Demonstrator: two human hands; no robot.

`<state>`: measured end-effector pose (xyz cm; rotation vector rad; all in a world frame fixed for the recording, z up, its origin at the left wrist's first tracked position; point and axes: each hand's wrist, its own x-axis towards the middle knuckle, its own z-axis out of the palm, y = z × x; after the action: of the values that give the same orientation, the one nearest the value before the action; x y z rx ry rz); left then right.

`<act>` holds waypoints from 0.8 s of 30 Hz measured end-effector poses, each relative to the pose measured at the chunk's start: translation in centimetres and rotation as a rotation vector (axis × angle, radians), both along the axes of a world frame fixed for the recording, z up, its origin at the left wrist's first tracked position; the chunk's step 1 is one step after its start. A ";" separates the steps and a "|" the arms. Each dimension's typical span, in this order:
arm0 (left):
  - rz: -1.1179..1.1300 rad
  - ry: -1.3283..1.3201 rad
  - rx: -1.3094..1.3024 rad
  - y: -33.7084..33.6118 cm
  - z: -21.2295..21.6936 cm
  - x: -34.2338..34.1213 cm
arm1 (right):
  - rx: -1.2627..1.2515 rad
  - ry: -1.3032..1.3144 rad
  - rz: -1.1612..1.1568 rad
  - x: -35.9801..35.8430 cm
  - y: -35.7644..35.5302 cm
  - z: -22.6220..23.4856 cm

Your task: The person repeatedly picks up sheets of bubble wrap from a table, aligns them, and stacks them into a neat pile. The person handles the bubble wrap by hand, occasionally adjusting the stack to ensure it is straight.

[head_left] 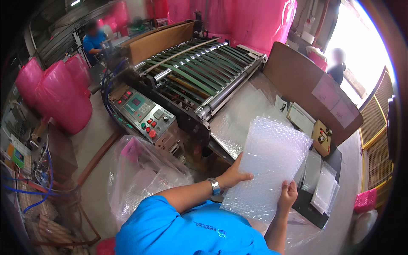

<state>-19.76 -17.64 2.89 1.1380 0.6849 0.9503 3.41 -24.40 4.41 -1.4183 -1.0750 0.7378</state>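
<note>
A clear bubble wrap sheet or flat stack (272, 157) is held up in front of my chest, tilted, between both hands. My left hand (235, 174) grips its left edge, thumb on the front face and fingers behind it. At the lower right edge my right hand (288, 194) pinches it with curled fingers. Whether it is one bag or several layers I cannot tell. Just beyond it, more bubble wrap (238, 123) lies on the machine's outfeed table.
A belt-and-roller machine (191, 76) with a control panel (142, 110) stands ahead. Bubble wrap pieces (325, 187) lie on a dark surface at right, near a small box (321, 138). A large clear plastic bag (144, 178) sits at left. Two other people are farther off.
</note>
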 end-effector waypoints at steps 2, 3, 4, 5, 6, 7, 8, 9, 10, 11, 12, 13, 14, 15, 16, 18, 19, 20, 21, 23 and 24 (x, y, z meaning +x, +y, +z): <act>0.093 0.141 0.126 -0.4 -1.0 1.1 | 0.151 -0.188 -0.149 -0.7 0.2 0.9; 0.105 0.128 0.131 -0.3 -1.3 1.3 | 0.149 -0.151 -0.167 -0.3 0.2 1.2; 0.089 0.119 0.127 0.0 -0.8 1.5 | 0.137 -0.111 -0.213 0.4 -0.5 1.4; 0.060 0.116 0.113 0.1 -0.2 1.8 | 0.143 -0.258 -0.234 1.6 -0.7 1.7; 0.097 0.017 -0.002 -0.3 0.4 1.0 | 0.462 0.618 -0.142 1.4 0.6 1.8; 0.114 0.053 -0.152 -0.6 1.2 -0.5 | 0.469 0.799 0.030 2.2 1.1 2.7; 0.105 -0.069 -0.262 -0.9 1.5 -1.6 | 0.503 0.768 0.006 2.7 1.1 3.4; 0.072 -0.099 -0.328 -0.9 0.3 -2.8 | 0.469 0.683 -0.039 2.4 0.9 4.8; 0.029 -0.121 -0.388 -0.3 -1.0 -3.1 | 0.454 0.631 0.009 3.0 0.5 5.0; -0.017 -0.187 -0.453 0.0 -1.5 -3.1 | 0.411 0.534 0.082 3.5 0.2 5.0; -0.051 -0.255 -0.516 0.2 -2.0 -3.1 | 0.328 0.523 0.053 3.8 -0.1 4.6; -0.056 -0.333 -0.567 0.4 -2.1 -2.9 | 0.252 0.442 0.050 3.7 -0.2 4.5; -0.124 -0.393 -0.616 0.4 -2.2 -2.5 | 0.173 0.364 0.052 3.5 -0.3 4.6; -0.186 -0.455 -0.664 0.3 -2.1 -2.2 | 0.155 0.346 0.064 3.7 -0.4 4.3; -0.245 -0.521 -0.702 0.5 -1.9 -1.9 | 0.145 0.325 0.083 3.9 -0.1 4.2; -0.247 -0.543 -0.736 0.2 -1.9 -1.6 | 0.081 0.296 0.089 3.2 0.2 4.7; -0.251 -0.559 -0.750 0.2 -1.7 -1.0 | 0.028 0.281 0.073 2.7 0.6 5.7; -0.262 -0.559 -0.746 0.1 -1.4 -0.4 | -0.024 0.258 0.056 2.0 1.0 6.4; -0.273 -0.558 -0.742 0.0 -1.0 0.2 | 0.020 0.124 0.134 1.5 1.4 6.1; -0.290 -0.548 -0.747 -0.1 -1.0 0.5 | -0.026 0.007 0.187 -0.2 1.5 6.3; -0.303 -0.537 -0.754 0.1 -1.4 0.5 | -0.049 -0.051 0.121 0.2 1.5 6.1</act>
<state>-19.23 -17.50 1.48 0.2783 0.3543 0.6056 3.61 -22.93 10.55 -1.4295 -1.1975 0.8232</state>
